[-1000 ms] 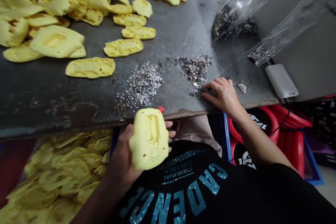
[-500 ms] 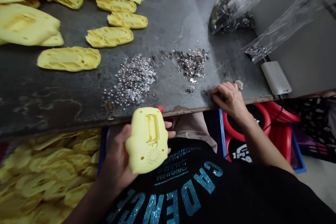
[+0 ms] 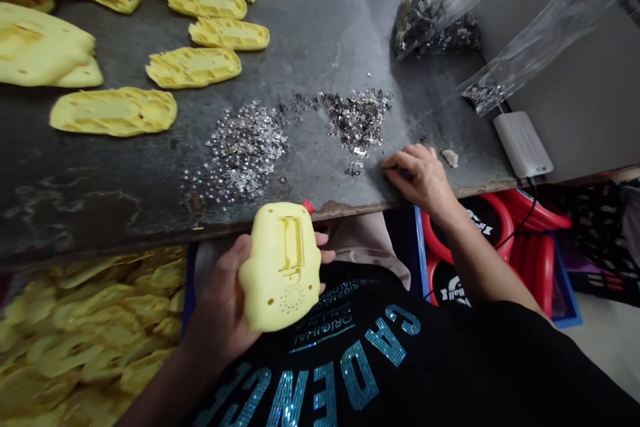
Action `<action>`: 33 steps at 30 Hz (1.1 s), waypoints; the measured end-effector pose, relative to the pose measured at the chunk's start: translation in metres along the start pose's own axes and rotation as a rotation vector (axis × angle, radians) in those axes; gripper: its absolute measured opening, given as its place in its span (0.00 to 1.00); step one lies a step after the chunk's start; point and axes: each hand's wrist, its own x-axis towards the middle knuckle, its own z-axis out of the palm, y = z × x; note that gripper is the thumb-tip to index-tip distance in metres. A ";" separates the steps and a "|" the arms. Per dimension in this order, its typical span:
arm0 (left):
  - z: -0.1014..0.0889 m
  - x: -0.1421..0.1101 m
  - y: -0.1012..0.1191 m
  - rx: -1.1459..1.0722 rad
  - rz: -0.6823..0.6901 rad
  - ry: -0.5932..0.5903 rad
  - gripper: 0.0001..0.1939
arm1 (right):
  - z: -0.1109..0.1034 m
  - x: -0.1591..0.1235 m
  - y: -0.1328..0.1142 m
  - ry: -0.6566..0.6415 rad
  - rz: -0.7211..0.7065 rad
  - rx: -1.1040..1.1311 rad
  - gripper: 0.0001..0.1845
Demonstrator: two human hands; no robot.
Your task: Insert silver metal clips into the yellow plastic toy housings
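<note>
The left hand (image 3: 220, 307), at about seven o'clock, has its grip wrapped around a yellow plastic housing (image 3: 280, 267), held just below the edge of the table (image 3: 310, 47). The right hand (image 3: 417, 177), at four o'clock, rests on the table in a narrow grip, just beside a heap of silvery metal pieces (image 3: 356, 120); whether it pinches anything cannot be told. A clear plastic bag (image 3: 435, 20) lies at two o'clock.
</note>
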 end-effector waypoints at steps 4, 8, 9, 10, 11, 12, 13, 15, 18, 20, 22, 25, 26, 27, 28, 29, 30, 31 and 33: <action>-0.006 -0.002 0.003 0.023 -0.030 0.007 0.35 | -0.008 -0.005 0.020 0.025 0.071 0.061 0.09; -0.009 0.001 0.004 0.024 -0.042 0.028 0.36 | -0.013 -0.014 0.032 0.057 0.107 0.024 0.09; -0.009 0.001 0.004 0.027 -0.046 0.028 0.37 | -0.013 -0.016 0.032 0.070 0.109 0.018 0.09; -0.009 0.001 0.003 0.029 -0.052 0.025 0.38 | -0.013 -0.017 0.031 0.086 0.109 0.019 0.10; -0.009 0.001 0.003 0.031 -0.057 0.021 0.39 | -0.012 -0.019 0.029 0.103 0.110 0.025 0.10; -0.008 0.001 0.003 0.033 -0.061 0.017 0.39 | -0.010 -0.020 0.027 0.119 0.114 0.034 0.09; -0.008 0.000 0.002 0.035 -0.056 0.019 0.39 | -0.009 -0.021 0.024 0.132 0.123 0.040 0.09; -0.007 0.000 0.001 0.035 -0.043 0.023 0.38 | -0.005 -0.022 0.022 0.139 0.148 0.031 0.08; -0.007 0.000 0.000 0.016 -0.036 -0.015 0.36 | 0.001 -0.020 0.022 0.129 0.167 -0.010 0.10; -0.005 0.000 -0.001 0.001 -0.036 -0.055 0.36 | 0.001 -0.020 0.020 0.134 0.145 -0.002 0.09; 0.001 0.000 -0.002 -0.017 -0.025 -0.064 0.35 | -0.002 -0.022 0.012 0.139 0.084 0.069 0.08; 0.014 0.000 -0.005 -0.056 -0.048 -0.057 0.30 | -0.010 -0.024 -0.015 0.122 -0.098 0.238 0.05; 0.019 0.001 -0.005 -0.064 -0.070 -0.081 0.30 | -0.013 -0.023 -0.027 0.107 -0.176 0.290 0.04; 0.022 0.001 -0.005 -0.072 -0.079 -0.094 0.31 | -0.015 -0.022 -0.039 0.084 -0.252 0.337 0.03; 0.025 0.001 -0.005 -0.078 -0.088 -0.102 0.31 | -0.017 -0.020 -0.051 0.063 -0.320 0.379 0.03; 0.027 0.000 -0.005 -0.082 -0.094 -0.103 0.31 | -0.018 -0.017 -0.061 0.042 -0.377 0.412 0.03; 0.029 -0.001 -0.004 -0.087 -0.099 -0.098 0.31 | -0.018 -0.013 -0.071 0.026 -0.423 0.438 0.03; 0.030 -0.003 -0.003 -0.090 -0.105 -0.091 0.30 | -0.018 -0.009 -0.079 0.013 -0.459 0.452 0.04; 0.030 -0.008 -0.002 -0.091 -0.115 -0.081 0.30 | -0.017 -0.002 -0.090 -0.013 -0.513 0.454 0.04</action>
